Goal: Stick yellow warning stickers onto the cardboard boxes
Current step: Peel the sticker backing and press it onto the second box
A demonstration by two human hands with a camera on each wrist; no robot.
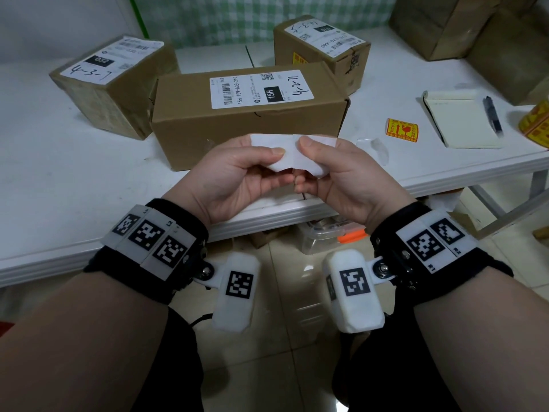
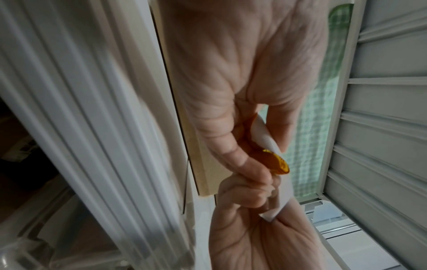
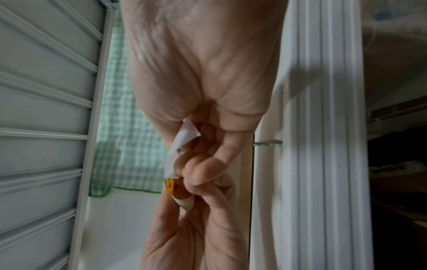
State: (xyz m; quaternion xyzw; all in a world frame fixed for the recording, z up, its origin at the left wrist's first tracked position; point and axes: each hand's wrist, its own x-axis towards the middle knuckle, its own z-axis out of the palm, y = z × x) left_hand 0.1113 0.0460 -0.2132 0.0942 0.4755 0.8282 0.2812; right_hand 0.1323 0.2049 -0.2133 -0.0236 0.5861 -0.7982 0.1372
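Observation:
Both hands hold one sticker strip (image 1: 292, 154) in front of the long cardboard box (image 1: 246, 135), its white backing toward me. My left hand (image 1: 237, 176) pinches its left half between thumb and fingers. My right hand (image 1: 335, 173) pinches the right half the same way. The wrist views show the strip's yellow printed face (image 2: 278, 163) (image 3: 170, 185) curling out between the fingers. Two more cardboard boxes stand behind, one at the left (image 1: 113, 84) and one at the back right (image 1: 322, 49) with a yellow sticker on its side. A single yellow warning sticker (image 1: 401, 130) lies on the white table (image 1: 74, 173).
A notepad (image 1: 460, 120) with a black pen (image 1: 492, 114) lies at the right. A roll of yellow stickers (image 1: 536, 126) shows at the right edge. Large brown parcels (image 1: 475, 31) fill the back right corner. A clear plastic container (image 1: 329, 233) sits on the floor under the table.

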